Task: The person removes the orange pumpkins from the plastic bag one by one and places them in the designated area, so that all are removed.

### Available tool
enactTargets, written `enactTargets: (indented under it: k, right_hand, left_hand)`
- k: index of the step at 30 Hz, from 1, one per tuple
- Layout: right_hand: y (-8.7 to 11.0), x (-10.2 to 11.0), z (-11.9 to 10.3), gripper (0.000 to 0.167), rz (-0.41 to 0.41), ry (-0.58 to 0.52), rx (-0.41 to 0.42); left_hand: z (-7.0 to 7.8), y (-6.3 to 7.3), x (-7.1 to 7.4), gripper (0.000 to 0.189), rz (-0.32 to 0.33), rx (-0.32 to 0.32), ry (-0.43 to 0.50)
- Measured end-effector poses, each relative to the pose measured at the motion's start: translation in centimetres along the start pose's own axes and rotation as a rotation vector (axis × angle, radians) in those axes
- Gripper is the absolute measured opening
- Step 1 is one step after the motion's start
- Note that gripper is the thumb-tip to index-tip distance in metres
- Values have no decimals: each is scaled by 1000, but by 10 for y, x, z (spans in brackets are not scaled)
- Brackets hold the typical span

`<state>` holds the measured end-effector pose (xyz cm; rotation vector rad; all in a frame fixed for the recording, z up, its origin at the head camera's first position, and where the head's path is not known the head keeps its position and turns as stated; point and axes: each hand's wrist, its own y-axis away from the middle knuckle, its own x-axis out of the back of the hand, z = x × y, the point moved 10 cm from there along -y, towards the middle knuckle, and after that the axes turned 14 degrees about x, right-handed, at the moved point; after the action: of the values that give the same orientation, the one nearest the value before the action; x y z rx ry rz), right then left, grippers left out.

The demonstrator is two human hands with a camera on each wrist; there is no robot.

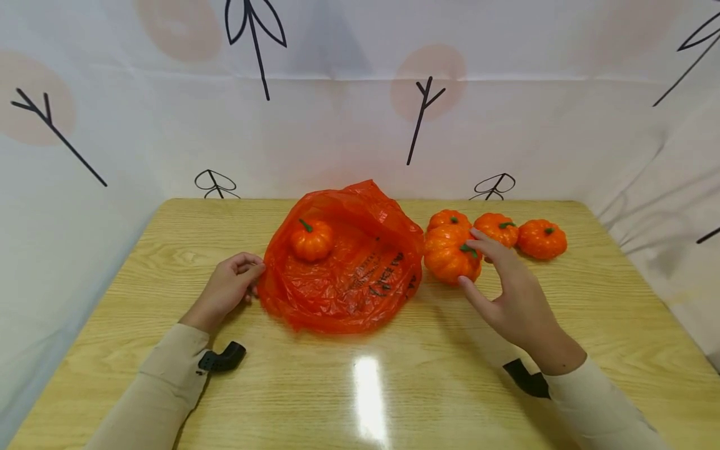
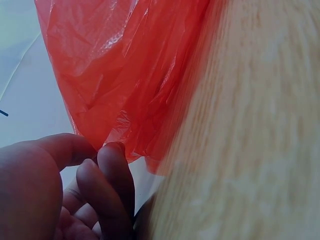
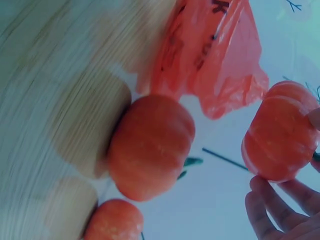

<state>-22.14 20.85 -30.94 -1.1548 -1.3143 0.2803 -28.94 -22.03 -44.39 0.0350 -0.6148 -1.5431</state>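
Note:
A red plastic bag [image 1: 349,300] with dark print lies with its mouth spread toward the camera. One small orange pumpkin [image 1: 312,240] with a green stem sits inside its left part. At the bag's left edge, my left hand [image 1: 227,284] pinches the thin plastic between thumb and fingers, as the left wrist view shows close up. My right hand [image 1: 520,303] grips another orange pumpkin [image 1: 450,255] just right of the bag. The right wrist view has this pumpkin [image 3: 280,132] raised off the tabletop, between the thumb and fingertips.
Behind the held pumpkin, three more stand in a row on the wooden table [image 1: 270,387]: a partly hidden pumpkin [image 1: 448,217], a middle pumpkin [image 1: 495,228] and a right-hand pumpkin [image 1: 542,239]. A white patterned cloth [image 1: 337,137] hangs beyond the table's back edge.

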Motion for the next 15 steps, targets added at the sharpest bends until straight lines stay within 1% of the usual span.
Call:
enactTargets:
  k: [3, 7, 11, 15]
  right_hand:
    - [3, 7, 5, 54, 14, 18, -13]
    - [6, 16, 13, 53, 8, 82, -47]
    - [10, 25, 23, 57, 5, 135, -83]
    - [14, 31, 34, 61, -20, 161, -124]
  left_hand:
    - [0, 1, 0, 31, 1, 3, 1]
    - [0, 1, 0, 32, 1, -1, 1]
    - [0, 0, 0, 33, 3, -3, -5]
    - [0, -1, 0, 33, 3, -4, -8]
